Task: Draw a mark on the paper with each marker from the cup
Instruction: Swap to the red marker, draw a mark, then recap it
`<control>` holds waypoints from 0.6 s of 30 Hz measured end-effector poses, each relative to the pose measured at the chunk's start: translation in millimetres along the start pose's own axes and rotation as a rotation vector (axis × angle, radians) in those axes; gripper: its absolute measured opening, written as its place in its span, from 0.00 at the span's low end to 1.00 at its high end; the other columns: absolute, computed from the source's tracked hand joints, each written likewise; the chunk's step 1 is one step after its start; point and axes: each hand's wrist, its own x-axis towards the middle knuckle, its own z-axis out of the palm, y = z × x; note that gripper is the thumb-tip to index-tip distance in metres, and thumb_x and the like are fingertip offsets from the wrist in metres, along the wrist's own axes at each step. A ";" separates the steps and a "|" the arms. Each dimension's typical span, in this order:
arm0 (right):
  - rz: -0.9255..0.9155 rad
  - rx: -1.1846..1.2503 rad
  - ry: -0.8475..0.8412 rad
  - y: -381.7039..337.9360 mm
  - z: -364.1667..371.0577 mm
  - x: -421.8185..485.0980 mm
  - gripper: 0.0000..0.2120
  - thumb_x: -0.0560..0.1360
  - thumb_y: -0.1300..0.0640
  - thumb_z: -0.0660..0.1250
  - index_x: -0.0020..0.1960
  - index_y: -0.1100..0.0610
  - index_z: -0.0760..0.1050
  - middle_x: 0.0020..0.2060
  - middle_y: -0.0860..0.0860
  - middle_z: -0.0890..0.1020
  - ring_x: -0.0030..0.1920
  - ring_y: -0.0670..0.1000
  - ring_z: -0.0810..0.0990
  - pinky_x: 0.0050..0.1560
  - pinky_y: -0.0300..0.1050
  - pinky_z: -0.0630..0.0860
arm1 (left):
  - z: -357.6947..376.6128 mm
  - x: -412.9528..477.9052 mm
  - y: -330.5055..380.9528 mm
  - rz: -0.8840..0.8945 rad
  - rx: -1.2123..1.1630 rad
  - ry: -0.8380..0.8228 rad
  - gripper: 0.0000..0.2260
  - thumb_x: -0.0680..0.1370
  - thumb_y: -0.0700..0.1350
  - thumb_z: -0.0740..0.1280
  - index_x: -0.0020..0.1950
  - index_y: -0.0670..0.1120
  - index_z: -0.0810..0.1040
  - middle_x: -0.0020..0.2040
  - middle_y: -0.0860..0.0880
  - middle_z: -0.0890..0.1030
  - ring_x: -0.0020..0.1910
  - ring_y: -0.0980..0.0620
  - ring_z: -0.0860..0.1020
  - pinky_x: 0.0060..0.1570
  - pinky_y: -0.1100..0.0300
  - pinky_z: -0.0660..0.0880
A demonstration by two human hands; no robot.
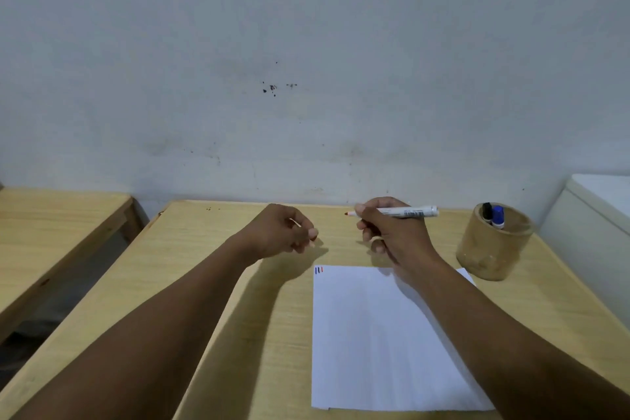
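My right hand point(392, 232) grips a white-barrelled marker point(412, 211) above the table's far side. The marker lies level, and its uncapped red tip points left. My left hand point(283, 232) hovers to the left of it, fingers curled shut on something small, seemingly the marker's cap, mostly hidden. The white paper point(375, 334) lies below both hands, with three short strokes point(318, 270) in its top-left corner. A wooden cup point(494, 249) stands right of the paper and holds a black-capped marker point(487, 211) and a blue-capped marker point(498, 216).
The light wooden table point(266, 334) stands against a grey wall. A second wooden table point(51, 225) sits to the left across a gap. A white boxy object point(593, 211) stands at the right edge, behind the cup.
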 end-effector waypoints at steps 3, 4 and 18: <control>0.051 0.114 -0.063 -35.4 -9.3 0.0 0.02 0.77 0.59 0.69 0.48 0.58 0.80 0.35 0.56 0.84 0.29 0.49 0.82 0.25 0.38 0.70 | 1.9 8.7 31.5 0.025 -0.299 0.048 0.12 0.77 0.45 0.76 0.51 0.37 0.83 0.40 0.46 0.85 0.36 0.49 0.81 0.41 0.59 0.78; 0.079 0.174 -0.064 -45.7 -13.5 -1.0 0.04 0.77 0.59 0.67 0.49 0.58 0.80 0.36 0.56 0.85 0.30 0.50 0.83 0.26 0.38 0.71 | 4.5 12.4 42.2 0.031 -0.374 0.043 0.11 0.77 0.46 0.75 0.51 0.39 0.84 0.41 0.46 0.85 0.35 0.50 0.79 0.40 0.60 0.76; -0.016 0.228 0.037 -101.0 -73.3 -16.1 0.08 0.78 0.60 0.64 0.42 0.61 0.79 0.33 0.58 0.84 0.27 0.49 0.81 0.27 0.39 0.72 | 85.0 45.2 132.8 0.108 -0.661 -0.182 0.07 0.78 0.46 0.73 0.46 0.44 0.86 0.36 0.49 0.81 0.32 0.52 0.76 0.38 0.60 0.73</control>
